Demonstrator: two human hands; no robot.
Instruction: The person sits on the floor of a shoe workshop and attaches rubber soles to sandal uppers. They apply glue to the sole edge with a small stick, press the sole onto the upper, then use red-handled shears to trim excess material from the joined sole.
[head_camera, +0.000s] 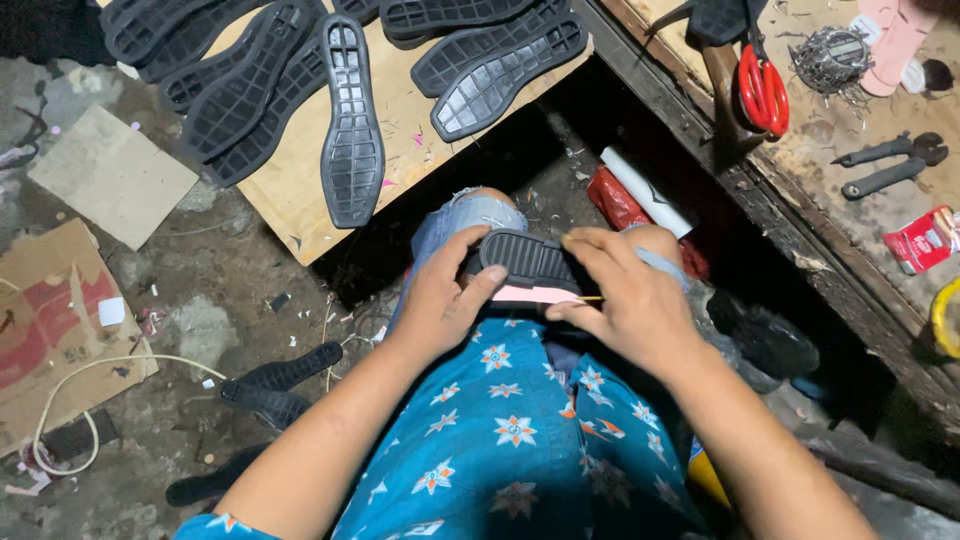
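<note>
Between both sets of fingers, the black ridged shoe sole (522, 258) lies crosswise on the knee, left hand (440, 300) gripping its end, right hand (625, 295) pinching a thin stick (585, 297).

A black shoe sole (525, 258) with a pink insole (535, 294) is being held on the lap by the left hand (440, 300) and the right hand (625, 300). More black soles (352, 120) are lying on a wooden board (300, 190), red scissors (762, 88) on the workbench (850, 200).
</note>
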